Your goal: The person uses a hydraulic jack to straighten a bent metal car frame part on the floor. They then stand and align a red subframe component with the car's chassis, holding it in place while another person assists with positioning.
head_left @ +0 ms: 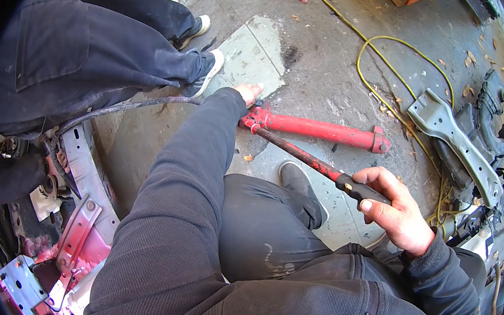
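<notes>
A red hydraulic hand pump lies on the floor in front of me, with its long lever reaching back toward my body. My right hand is closed around the black grip at the lever's end, thumb on the near side. My left hand reaches down to the pump's left end and holds on at its valve block; the sleeve hides most of its fingers. From that end a dark hose runs off to the left.
Another person in dark trousers stands close at the left. Below them is an opened car body with pink metal. A yellow cable loops over the stained floor. Grey metal brackets and dark car parts lie at the right.
</notes>
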Demonstrator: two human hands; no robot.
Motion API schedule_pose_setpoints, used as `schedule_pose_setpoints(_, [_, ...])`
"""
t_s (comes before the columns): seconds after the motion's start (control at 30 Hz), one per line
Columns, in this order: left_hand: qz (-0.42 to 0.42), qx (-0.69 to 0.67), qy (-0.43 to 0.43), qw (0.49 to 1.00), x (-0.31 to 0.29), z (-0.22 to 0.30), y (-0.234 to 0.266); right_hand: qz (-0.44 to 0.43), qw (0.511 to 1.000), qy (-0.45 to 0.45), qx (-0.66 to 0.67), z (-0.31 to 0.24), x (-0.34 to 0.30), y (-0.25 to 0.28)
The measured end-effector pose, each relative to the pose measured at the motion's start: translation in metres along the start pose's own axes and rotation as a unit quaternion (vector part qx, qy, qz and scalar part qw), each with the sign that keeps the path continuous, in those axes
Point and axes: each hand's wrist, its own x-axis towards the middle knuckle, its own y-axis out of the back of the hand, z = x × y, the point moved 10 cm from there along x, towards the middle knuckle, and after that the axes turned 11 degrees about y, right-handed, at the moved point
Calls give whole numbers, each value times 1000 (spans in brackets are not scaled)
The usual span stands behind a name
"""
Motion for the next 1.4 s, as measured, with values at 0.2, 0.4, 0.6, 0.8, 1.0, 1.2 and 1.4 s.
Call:
schedule_pose_setpoints(0.2, [-11, -8, 19, 1000, -1, 0, -1, 4, 1000, -3, -1, 3, -1, 1])
schedule_pose_setpoints(0.4, [-9, 2, 13, 1000, -1, 3, 0, 8, 1000, -10, 21, 6, -2, 0])
schedule_pose_setpoints(0.6, [-9, 16, 19, 1000, -20, 12, 3, 15, 1000, -7, 21, 6, -1, 0])
schedule_pose_setpoints(0.8, [-1, 33, 29, 999, -23, 11, 2, 17, 1000, -10, 24, 7, -1, 0])
schedule_pose_setpoints(1.0, [10, 89, 2, 996, -17, 14, 6, 21, 999, -8, 24, 6, -1, 0])
schedule_pose_setpoints(1.2, [-15, 57, 36, 998, -25, 15, 5, 24, 999, -10, 30, 6, -2, 0])
schedule_pose_setpoints(1.4, [-11, 50, 26, 998, -20, 18, 4, 23, 999, -13, 34, 7, -2, -1])
